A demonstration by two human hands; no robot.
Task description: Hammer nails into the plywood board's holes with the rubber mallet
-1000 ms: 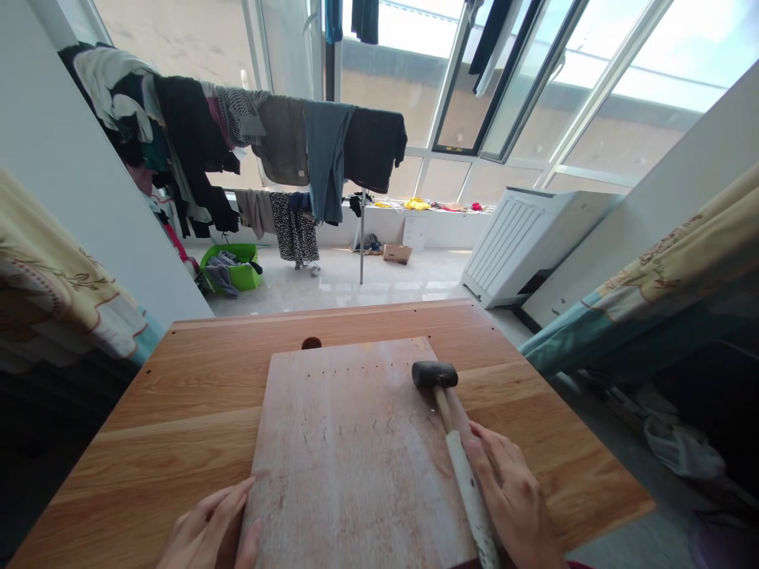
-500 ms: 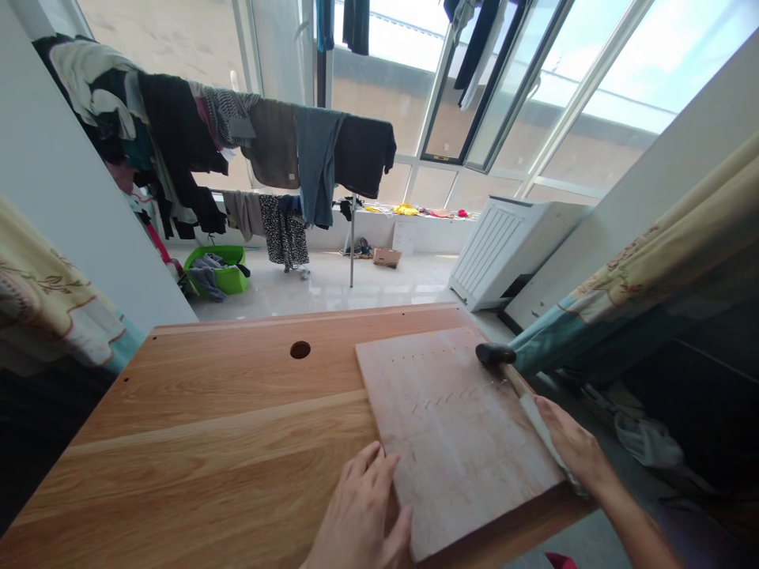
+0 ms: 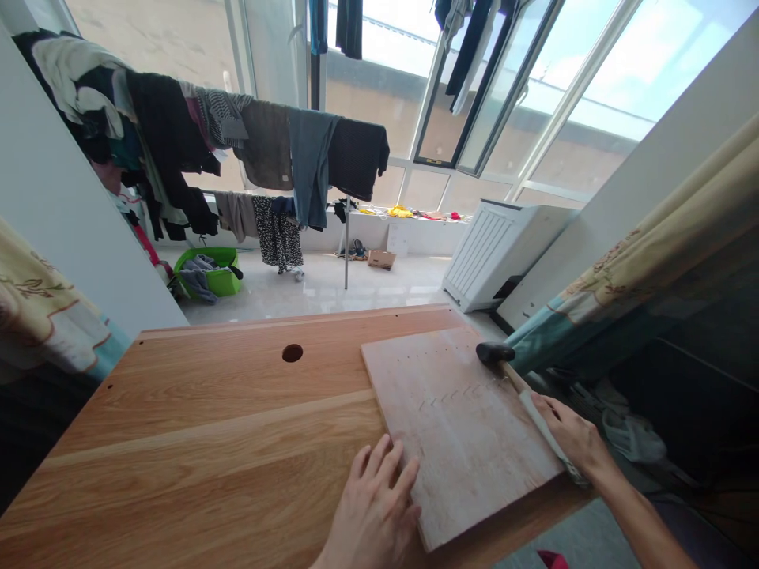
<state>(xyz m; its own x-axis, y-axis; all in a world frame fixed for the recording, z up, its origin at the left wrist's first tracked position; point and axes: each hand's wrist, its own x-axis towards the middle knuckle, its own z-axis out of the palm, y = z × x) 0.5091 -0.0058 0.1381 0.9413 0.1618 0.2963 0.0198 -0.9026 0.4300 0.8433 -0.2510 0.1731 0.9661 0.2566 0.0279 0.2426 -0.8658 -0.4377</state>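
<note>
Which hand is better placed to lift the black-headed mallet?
Right: the right hand rests on the white handle of the black-headed mallet; the left hand lies across the pale wooden board from it.

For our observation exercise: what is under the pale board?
The board lies on the wooden table; the tabletop beneath is hidden. The left hand rests on its near edge.

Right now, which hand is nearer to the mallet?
Right. The right hand rests on the mallet handle beside the wooden board; the left hand presses the board's near left edge.
</note>
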